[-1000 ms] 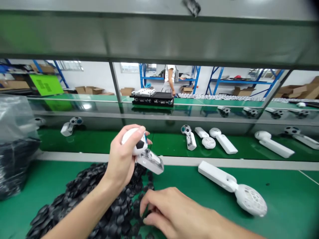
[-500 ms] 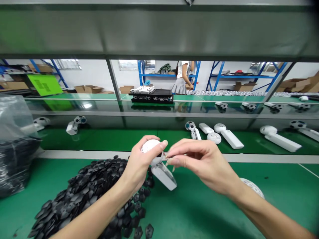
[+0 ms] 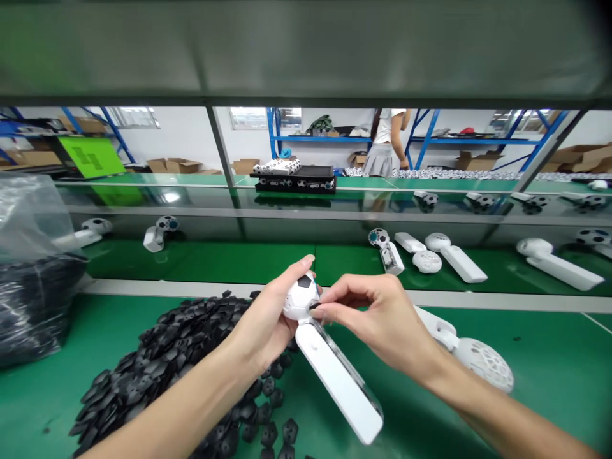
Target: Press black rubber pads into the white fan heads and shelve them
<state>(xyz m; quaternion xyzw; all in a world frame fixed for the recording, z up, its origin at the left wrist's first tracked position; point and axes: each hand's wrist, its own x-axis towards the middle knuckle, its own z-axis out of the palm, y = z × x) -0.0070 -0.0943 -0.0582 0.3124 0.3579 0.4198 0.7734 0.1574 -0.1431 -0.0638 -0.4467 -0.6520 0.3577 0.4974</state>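
Note:
My left hand (image 3: 275,312) is closed around the ball-shaped head of a white device with a football pattern (image 3: 300,299). The device's long white handle (image 3: 339,382) slants down toward the lower right. One black pentagon shows on top of the ball. At the ball's right side, my right hand (image 3: 370,312) pinches a small black pentagon piece (image 3: 314,306) against it, mostly covered by the fingertips. A heap of black pentagon pieces (image 3: 167,357) lies on the green table to the left, partly behind my left forearm.
A white unit with a perforated round head (image 3: 485,363) lies beyond my right forearm. Several white units (image 3: 463,262) rest on the green belt (image 3: 229,261) ahead. A clear bag of black pieces (image 3: 36,299) stands at far left. A person (image 3: 385,143) stands in the background.
The device has turned in my left hand, so its handle's flat white face and a black pentagon on the ball now show. My right fingers have come against the ball.

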